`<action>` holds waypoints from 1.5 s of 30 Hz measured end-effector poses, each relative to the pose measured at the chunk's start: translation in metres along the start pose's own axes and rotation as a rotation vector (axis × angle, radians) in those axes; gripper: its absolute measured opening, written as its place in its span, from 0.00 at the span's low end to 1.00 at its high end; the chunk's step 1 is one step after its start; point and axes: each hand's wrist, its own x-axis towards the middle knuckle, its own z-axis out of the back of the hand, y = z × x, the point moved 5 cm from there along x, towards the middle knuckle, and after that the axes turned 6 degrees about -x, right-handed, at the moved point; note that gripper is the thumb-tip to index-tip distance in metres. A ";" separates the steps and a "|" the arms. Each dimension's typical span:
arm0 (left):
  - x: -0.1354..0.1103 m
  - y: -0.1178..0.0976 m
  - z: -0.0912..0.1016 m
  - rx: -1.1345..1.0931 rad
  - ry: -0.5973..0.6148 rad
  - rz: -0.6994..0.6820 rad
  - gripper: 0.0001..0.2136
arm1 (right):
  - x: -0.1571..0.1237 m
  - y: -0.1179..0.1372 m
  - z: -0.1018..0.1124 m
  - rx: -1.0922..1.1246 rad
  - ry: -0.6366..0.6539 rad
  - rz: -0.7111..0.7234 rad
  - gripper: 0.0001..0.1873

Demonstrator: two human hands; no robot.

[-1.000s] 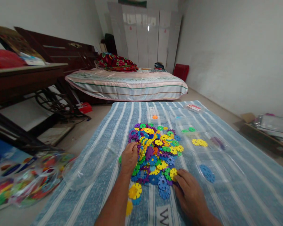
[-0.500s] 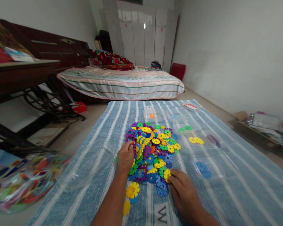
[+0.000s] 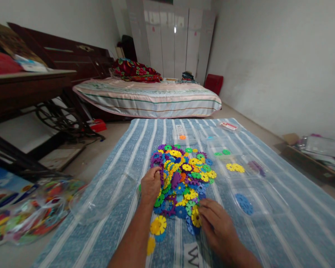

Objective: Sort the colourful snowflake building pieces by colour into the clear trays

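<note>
A heap of coloured snowflake-shaped plastic discs [image 3: 184,175] lies on a blue striped cloth [image 3: 268,230]. My left hand [image 3: 150,185] rests curled on the heap's left edge, fingers bent down among purple and yellow discs. My right hand [image 3: 216,225] sits at the heap's near right corner, its fingers closed on a yellow disc [image 3: 195,219]. Two yellow discs [image 3: 158,225] lie loose on the cloth between my forearms.
Clear plastic trays on the right hold sorted discs: blue [image 3: 244,204], yellow [image 3: 235,168], green [image 3: 222,152], orange [image 3: 182,137]. A clear bag of toys [image 3: 30,212] lies on the floor at left. A dark table [image 3: 30,85], a bed [image 3: 147,97] and a cardboard box [image 3: 309,152] surround the cloth.
My right hand has drawn a yellow disc a little toward me out of the heap. My left hand has stayed on the heap's left edge. The view shifted slightly.
</note>
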 end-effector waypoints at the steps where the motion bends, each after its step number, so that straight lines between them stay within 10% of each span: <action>1: 0.000 0.000 0.000 0.005 0.003 0.003 0.13 | 0.006 -0.004 0.001 -0.021 -0.024 -0.007 0.11; 6: 0.001 0.000 -0.002 0.029 0.029 0.025 0.13 | 0.052 -0.029 -0.002 -0.188 -0.081 -0.067 0.11; 10: 0.000 -0.001 -0.002 0.038 0.047 0.028 0.14 | 0.085 -0.043 -0.022 -0.300 0.144 -0.103 0.08; 18: 0.000 -0.001 -0.004 0.038 0.052 0.044 0.13 | 0.081 -0.040 -0.037 -0.331 0.264 -0.098 0.13; 32: 0.000 -0.005 -0.004 0.059 0.070 0.046 0.14 | 0.149 -0.108 0.043 -0.685 0.075 -0.282 0.17; 45: 0.001 -0.003 -0.002 0.045 0.065 0.035 0.13 | 0.124 -0.046 -0.068 -0.467 0.381 -0.176 0.11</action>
